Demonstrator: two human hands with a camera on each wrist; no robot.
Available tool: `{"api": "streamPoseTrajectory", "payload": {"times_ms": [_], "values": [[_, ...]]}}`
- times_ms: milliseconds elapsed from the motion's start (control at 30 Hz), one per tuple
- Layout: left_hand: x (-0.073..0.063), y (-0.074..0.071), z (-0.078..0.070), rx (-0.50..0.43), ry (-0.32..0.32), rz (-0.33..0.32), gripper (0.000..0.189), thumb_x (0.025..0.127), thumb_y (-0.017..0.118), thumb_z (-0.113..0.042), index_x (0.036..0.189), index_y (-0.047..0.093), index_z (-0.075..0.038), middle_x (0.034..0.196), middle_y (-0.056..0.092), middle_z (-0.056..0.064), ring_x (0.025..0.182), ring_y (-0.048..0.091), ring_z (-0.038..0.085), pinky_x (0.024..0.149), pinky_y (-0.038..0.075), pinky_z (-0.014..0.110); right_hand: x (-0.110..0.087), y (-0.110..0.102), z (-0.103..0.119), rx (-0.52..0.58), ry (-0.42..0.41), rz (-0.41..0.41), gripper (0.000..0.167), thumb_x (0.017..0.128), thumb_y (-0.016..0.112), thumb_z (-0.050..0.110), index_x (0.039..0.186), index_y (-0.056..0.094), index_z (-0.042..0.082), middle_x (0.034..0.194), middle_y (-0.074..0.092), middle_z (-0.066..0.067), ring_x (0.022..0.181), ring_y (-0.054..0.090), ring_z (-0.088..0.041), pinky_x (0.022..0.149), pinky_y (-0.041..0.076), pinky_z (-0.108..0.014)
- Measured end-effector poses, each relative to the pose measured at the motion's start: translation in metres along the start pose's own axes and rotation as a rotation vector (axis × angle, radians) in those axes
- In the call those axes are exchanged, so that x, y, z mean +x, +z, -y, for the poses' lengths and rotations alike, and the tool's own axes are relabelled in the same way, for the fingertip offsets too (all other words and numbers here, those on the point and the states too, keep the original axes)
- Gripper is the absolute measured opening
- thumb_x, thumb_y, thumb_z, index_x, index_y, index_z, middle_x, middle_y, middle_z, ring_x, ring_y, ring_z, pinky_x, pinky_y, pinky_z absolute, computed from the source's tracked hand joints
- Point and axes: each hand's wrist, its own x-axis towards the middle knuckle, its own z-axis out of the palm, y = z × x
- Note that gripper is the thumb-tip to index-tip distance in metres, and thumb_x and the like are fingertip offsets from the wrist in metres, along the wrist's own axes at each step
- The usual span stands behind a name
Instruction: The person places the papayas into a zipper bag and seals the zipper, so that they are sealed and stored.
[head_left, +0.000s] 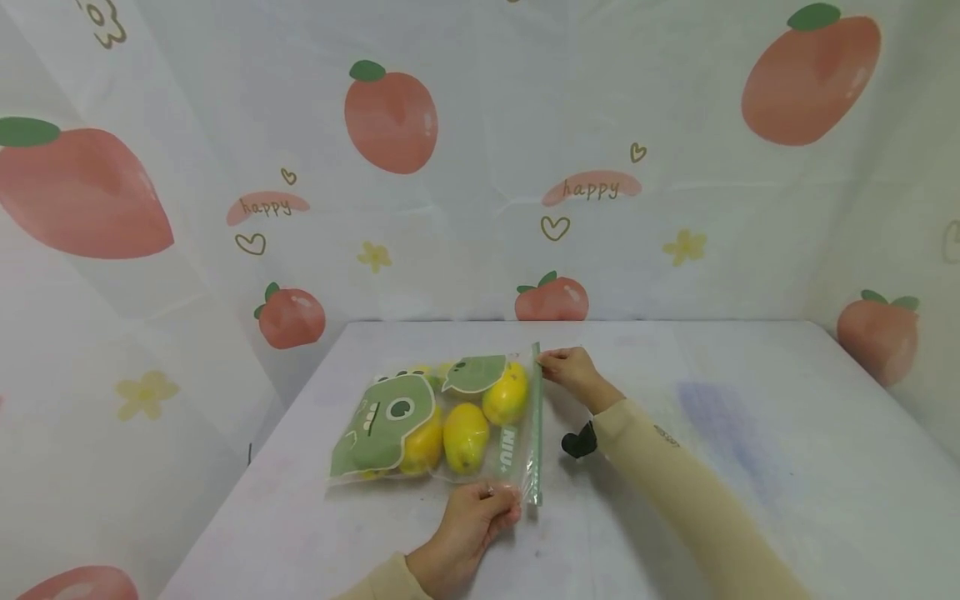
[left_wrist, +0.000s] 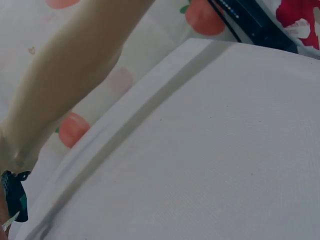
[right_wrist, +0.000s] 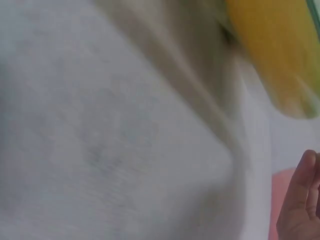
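Observation:
A clear zip bag [head_left: 442, 479] with a green cartoon dinosaur print lies on the table, its green zip edge [head_left: 536, 433] facing right. Inside are several yellow, lemon-like fruits [head_left: 466, 437]; one such fruit [right_wrist: 275, 55] looms blurred in the right wrist view. My left hand [head_left: 472, 529] pinches the bag near the zip's lower end, thumb on top. At the zip's upper end, my right hand [head_left: 573, 375] pinches the edge between thumb and fingers. Part of the right hand [right_wrist: 298, 200] shows at that wrist view's right border. The left wrist view shows mostly table.
The white table [head_left: 750, 500] extends around the bag, with a bluish stain [head_left: 727, 425] at right. Behind it hangs a white cloth [head_left: 480, 208] printed with peaches. A black wrist device [head_left: 580, 442] sits under the right sleeve. A dark blue object [left_wrist: 255, 25] lies beyond the table edge.

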Motion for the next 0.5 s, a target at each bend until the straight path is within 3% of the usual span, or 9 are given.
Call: {"api": "streamPoseTrajectory", "payload": {"times_ms": [200, 367, 500], "values": [[-0.0028, 0.0019, 0.0017, 0.027, 0.003, 0.01, 0.015, 0.087, 0.061, 0.003, 0.1, 0.064, 0.011, 0.08, 0.064, 0.002, 0.067, 0.062, 0.004, 0.068, 0.055, 0.015, 0.007, -0.0075, 0.0007, 0.041, -0.003, -0.033, 0.041, 0.096, 0.06, 0.013, 0.125, 0.055, -0.015, 0.126, 0.057, -0.025, 0.095, 0.063, -0.016, 0.098, 0.05, -0.035], [-0.0044, 0.0021, 0.0032, 0.045, 0.007, 0.023, 0.012, 0.087, 0.061, 0.003, 0.096, 0.064, 0.011, 0.084, 0.063, 0.003, 0.068, 0.062, 0.005, 0.069, 0.055, 0.016, 0.0099, -0.0108, -0.0001, 0.052, 0.015, -0.039, 0.04, 0.097, 0.058, 0.012, 0.127, 0.054, -0.014, 0.134, 0.053, -0.025, 0.106, 0.063, -0.021, 0.099, 0.049, -0.034], [-0.0041, 0.0007, 0.0045, 0.042, 0.011, 0.04, 0.004, 0.088, 0.061, 0.004, 0.089, 0.065, 0.003, 0.083, 0.063, 0.003, 0.068, 0.063, 0.006, 0.069, 0.056, 0.017, 0.0093, -0.0113, -0.0009, 0.045, 0.025, -0.034, 0.041, 0.097, 0.057, 0.013, 0.129, 0.053, -0.013, 0.136, 0.052, -0.025, 0.109, 0.062, -0.021, 0.1, 0.049, -0.034]]}}
